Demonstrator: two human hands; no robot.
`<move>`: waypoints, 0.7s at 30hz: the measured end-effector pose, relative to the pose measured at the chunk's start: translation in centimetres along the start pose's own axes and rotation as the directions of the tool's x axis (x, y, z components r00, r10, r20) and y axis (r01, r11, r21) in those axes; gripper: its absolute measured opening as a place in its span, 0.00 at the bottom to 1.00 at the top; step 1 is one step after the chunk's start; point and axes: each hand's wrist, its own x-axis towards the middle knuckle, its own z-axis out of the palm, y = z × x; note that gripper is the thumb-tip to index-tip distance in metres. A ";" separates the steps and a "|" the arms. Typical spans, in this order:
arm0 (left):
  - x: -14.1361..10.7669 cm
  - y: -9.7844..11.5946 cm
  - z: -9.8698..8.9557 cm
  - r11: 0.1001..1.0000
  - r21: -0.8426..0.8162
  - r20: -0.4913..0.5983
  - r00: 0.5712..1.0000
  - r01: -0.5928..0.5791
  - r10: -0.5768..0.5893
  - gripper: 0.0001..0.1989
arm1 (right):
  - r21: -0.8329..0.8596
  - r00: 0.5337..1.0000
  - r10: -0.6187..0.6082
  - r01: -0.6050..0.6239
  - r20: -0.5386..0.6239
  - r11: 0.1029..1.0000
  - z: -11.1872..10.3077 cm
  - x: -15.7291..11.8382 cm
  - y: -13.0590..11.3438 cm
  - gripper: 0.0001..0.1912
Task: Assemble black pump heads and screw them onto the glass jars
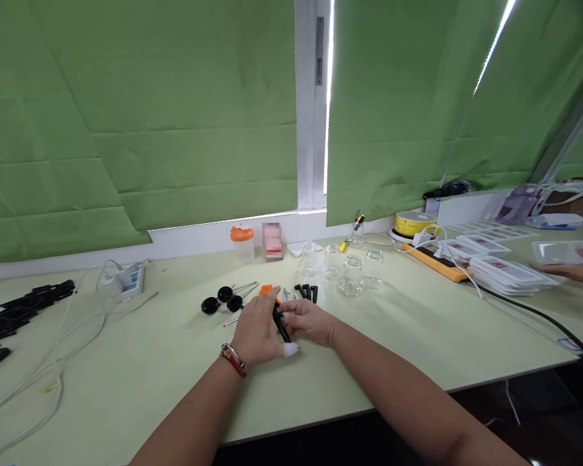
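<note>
A slim black rod-shaped part (282,327) is slanted between my two hands, just above the table. My left hand (257,330), with a white wrap on its thumb, curls around its left side. From the other side, the pinched fingertips of my right hand (311,320) meet the same part near its upper half. Its top end is partly hidden by my fingers. Just beyond lie orange pieces (266,290), several short black angled pieces (306,291) and small metal pieces (285,296). Round black-headed pieces (225,294) and thin metal rods (245,287) are left of them.
Several clear glass jars (352,277) stand right of my hands. Behind are an orange-lidded cup (243,243) and a screwdriver (344,244). An orange power strip (434,262), stacked plastic cases (510,275) and another person's hand (580,266) are to the right; cables (61,349) trail left.
</note>
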 end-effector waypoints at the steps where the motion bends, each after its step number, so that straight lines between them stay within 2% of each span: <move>1: 0.1 -0.1 -0.4 0.997 -0.059 0.007 0.998 0.058 -0.058 0.53 | -0.178 0.990 -0.026 0.001 -0.135 0.984 -0.5 0.2 0.0 0.20; 2: 0.2 -0.2 -0.8 0.983 -0.137 0.020 0.992 0.124 -0.123 0.52 | -0.357 0.955 -0.079 -0.030 -0.287 0.934 -1.2 0.3 0.0 0.20; 3: 0.3 -0.3 -1.2 0.952 -0.238 0.046 0.981 0.192 -0.186 0.49 | -0.454 0.914 -0.123 -0.072 -0.386 0.888 -1.9 0.5 0.1 0.19; 5: 0.5 -0.5 -2.0 0.812 -0.495 0.148 0.951 0.309 -0.272 0.41 | -0.550 0.865 -0.179 -0.126 -0.468 0.826 -3.2 0.6 0.3 0.17; 7: 0.5 -0.8 -2.6 0.560 -0.726 0.297 0.916 0.400 -0.269 0.31 | -0.634 0.851 -0.231 -0.145 -0.472 0.760 -4.0 0.7 0.5 0.13; 9: 0.6 -1.1 -2.9 0.307 -0.828 0.421 0.882 0.469 -0.212 0.26 | -0.719 0.859 -0.273 -0.148 -0.434 0.679 -4.2 0.8 0.6 0.12; 11: 0.6 -1.4 -3.0 0.158 -0.838 0.502 0.852 0.522 -0.151 0.26 | -0.788 0.880 -0.283 -0.149 -0.381 0.597 -3.9 1.0 0.7 0.11; 13: 0.6 -1.7 -2.9 0.096 -0.820 0.555 0.825 0.565 -0.112 0.26 | -0.839 0.903 -0.268 -0.158 -0.336 0.521 -3.5 1.3 0.9 0.10; 15: 0.7 -2.0 -2.7 0.073 -0.797 0.593 0.800 0.600 -0.093 0.28 | -0.875 0.921 -0.241 -0.172 -0.306 0.453 -3.2 1.6 1.1 0.10; 21: 0.6 -2.8 -1.7 0.074 -0.716 0.690 0.720 0.694 -0.073 0.30 | -0.922 0.947 -0.178 -0.197 -0.267 0.334 -3.2 1.7 1.0 0.11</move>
